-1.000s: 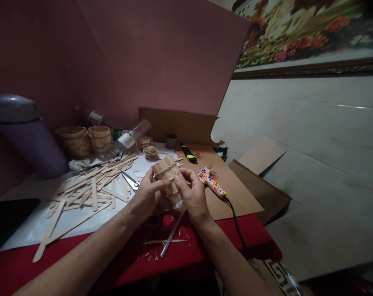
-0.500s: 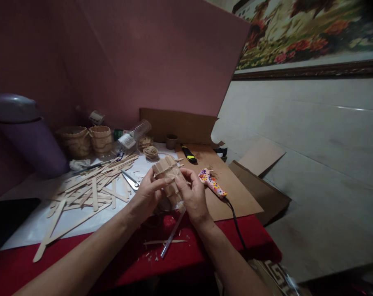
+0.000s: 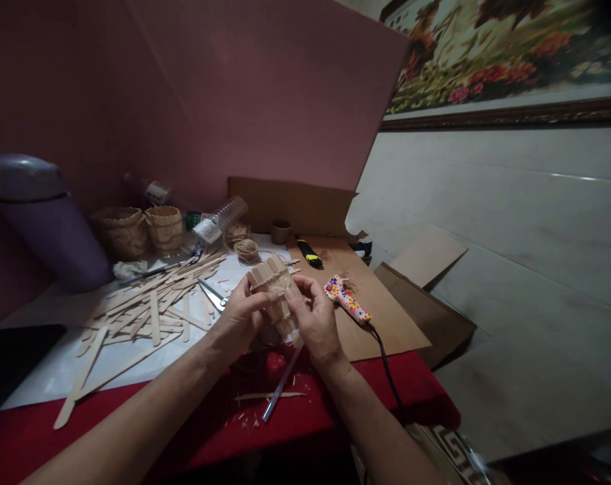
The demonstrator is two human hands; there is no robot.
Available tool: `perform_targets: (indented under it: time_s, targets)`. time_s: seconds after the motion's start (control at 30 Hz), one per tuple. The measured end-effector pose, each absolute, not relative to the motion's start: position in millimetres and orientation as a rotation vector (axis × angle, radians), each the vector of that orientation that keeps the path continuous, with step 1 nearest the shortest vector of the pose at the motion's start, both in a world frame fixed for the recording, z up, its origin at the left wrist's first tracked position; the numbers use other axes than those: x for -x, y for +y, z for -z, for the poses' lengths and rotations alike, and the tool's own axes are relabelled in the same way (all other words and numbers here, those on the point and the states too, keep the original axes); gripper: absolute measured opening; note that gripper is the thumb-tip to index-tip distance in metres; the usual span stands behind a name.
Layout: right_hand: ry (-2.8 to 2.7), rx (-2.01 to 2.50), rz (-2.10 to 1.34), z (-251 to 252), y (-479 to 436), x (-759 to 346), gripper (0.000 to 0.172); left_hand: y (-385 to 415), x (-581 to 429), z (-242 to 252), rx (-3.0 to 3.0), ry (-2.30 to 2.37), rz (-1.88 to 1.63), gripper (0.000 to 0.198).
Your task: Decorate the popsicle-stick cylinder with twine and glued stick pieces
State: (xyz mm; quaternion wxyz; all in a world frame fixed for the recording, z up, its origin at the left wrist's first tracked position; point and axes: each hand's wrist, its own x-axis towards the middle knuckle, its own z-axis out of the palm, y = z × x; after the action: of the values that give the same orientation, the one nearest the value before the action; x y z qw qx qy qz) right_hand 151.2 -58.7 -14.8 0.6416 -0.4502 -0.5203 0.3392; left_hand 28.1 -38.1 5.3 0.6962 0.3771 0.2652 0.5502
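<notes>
Between my two hands is a small pot (image 3: 271, 272) made of wooden craft sticks, with twine wound round it, tilted above the table. My left hand (image 3: 243, 313) closes on its left side, thumb across the front. On the other side my right hand (image 3: 315, 322) grips it, thumb pressed on the twine. The pot's underside is partly hidden by my fingers. A clear glue stick (image 3: 281, 387) lies below my hands across a thin wood sliver (image 3: 249, 396). Left of my left hand are open scissors (image 3: 214, 295), and right of my right hand a flower-patterned glue gun (image 3: 346, 298).
Loose craft sticks (image 3: 153, 313) pile up on white paper at left. Behind them stand two wooden pots (image 3: 164, 230), a plastic bottle (image 3: 219, 221) and twine balls (image 3: 247, 250). A utility knife (image 3: 309, 252) lies on cardboard (image 3: 386, 330). The glue gun's cord (image 3: 386, 364) hangs over the red table edge.
Both hands stay on the pot. It has shifted very slightly to the left, and my left thumb has moved a little along its front.
</notes>
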Motion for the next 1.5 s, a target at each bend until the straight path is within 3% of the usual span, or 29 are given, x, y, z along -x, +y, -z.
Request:
perform_targets:
  time_s: [0.4, 0.83, 1.5]
  targets:
    - [-1.205, 1.085, -0.666, 12.8, -61.3, -149.9, 0.034, -37.7, -27.0, -4.5, -0.864, 0.56, -1.214, 0.057]
    - [-1.118, 0.994, -0.717, 24.5, -53.5, -152.9, 0.036, -37.5, -24.7, -5.2, -0.81, 0.486, -1.169, 0.043]
    - [-1.12, 0.98, -0.692, 22.2, -55.8, -152.3, 0.035, -33.6, -21.2, -1.9, -0.799, 0.389, -1.128, 0.066]
